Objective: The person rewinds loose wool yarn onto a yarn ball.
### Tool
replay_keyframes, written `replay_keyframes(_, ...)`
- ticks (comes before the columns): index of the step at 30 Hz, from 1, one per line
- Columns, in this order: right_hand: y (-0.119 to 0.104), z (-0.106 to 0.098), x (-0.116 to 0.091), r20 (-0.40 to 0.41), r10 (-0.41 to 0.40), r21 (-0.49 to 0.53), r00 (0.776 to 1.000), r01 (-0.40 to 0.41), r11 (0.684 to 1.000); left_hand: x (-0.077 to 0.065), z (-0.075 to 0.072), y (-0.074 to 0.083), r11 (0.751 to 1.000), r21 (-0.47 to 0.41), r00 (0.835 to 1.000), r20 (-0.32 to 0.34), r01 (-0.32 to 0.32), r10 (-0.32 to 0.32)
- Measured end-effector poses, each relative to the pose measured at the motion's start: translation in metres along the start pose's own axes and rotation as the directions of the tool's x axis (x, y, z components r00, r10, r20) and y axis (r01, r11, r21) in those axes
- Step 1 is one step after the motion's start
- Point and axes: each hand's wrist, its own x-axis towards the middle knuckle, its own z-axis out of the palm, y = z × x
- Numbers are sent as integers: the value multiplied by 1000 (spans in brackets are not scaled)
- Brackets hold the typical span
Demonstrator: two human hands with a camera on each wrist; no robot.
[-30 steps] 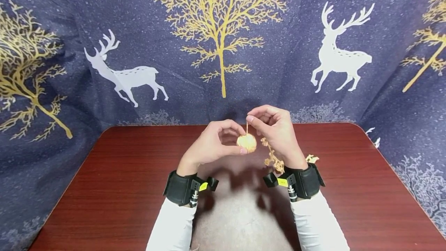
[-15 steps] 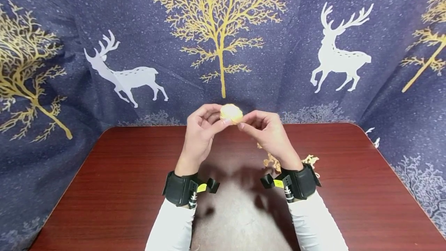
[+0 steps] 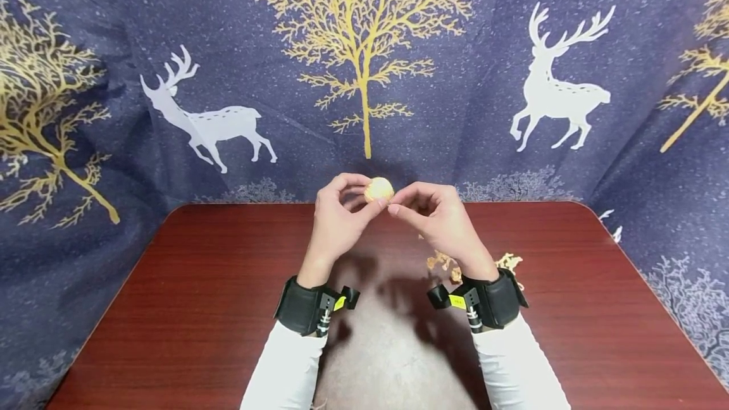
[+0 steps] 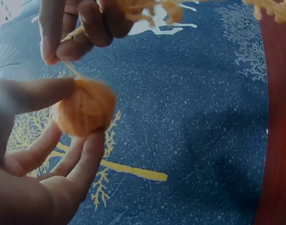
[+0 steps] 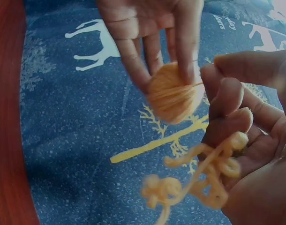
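Observation:
A small ball of orange-yellow yarn (image 3: 378, 190) is held up above the far edge of the table. My left hand (image 3: 340, 220) grips it between thumb and fingertips, as the left wrist view shows with the wound ball (image 4: 86, 108). Close to its right side, my right hand (image 3: 443, 219) pinches the yarn strand (image 4: 71, 70), which runs short and straight from the ball to thumb and forefinger. Crinkled loose yarn (image 5: 217, 197) hangs below the curled right fingers in the right wrist view.
More loose yarn (image 3: 509, 262) shows beside the right wrist. The dark red-brown table (image 3: 228, 271) ends at a dark blue cloth (image 3: 319, 144) printed with golden trees and white deer. Both wrists wear black straps (image 3: 300, 305) with small cameras.
The ball has gone up and left from lower between the hands. The strand, upright and longer a second ago, is now short and sideways. My right hand has shifted slightly left and down.

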Motion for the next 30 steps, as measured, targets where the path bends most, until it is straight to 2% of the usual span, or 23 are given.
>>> replay_keyframes(4,1,-5,0,-28,-10,48,1000,11,999,0,1,-2,999,36,993,114,34,-37)
replay_keyframes(7,1,-8,1,-43,-21,101,999,25,995,0,1,-2,997,24,974,213,74,-78)
replay_keyframes(11,2,-12,2,-60,-22,185,998,32,982,0,-2,-1,992,-41,924,369,120,-96)
replay_keyframes(14,4,-14,2,-60,-26,240,998,39,970,-1,-4,1,981,-135,881,469,142,-63)
replay_keyframes(17,4,-15,2,-53,-38,277,998,52,959,-1,-5,2,956,-249,858,513,153,-4)
replay_keyframes(19,5,-16,3,-49,-42,299,998,55,953,-1,-6,3,937,-312,856,517,159,27)
replay_keyframes(23,6,-16,3,-44,-28,347,999,42,937,-1,-5,2,910,-389,868,491,145,72)
replay_keyframes(27,9,-16,4,-23,-13,380,1000,21,925,0,-4,2,880,-456,896,434,133,90)
replay_keyframes(30,11,-15,6,-13,-11,377,1000,15,926,1,-3,2,842,-523,924,372,133,85)
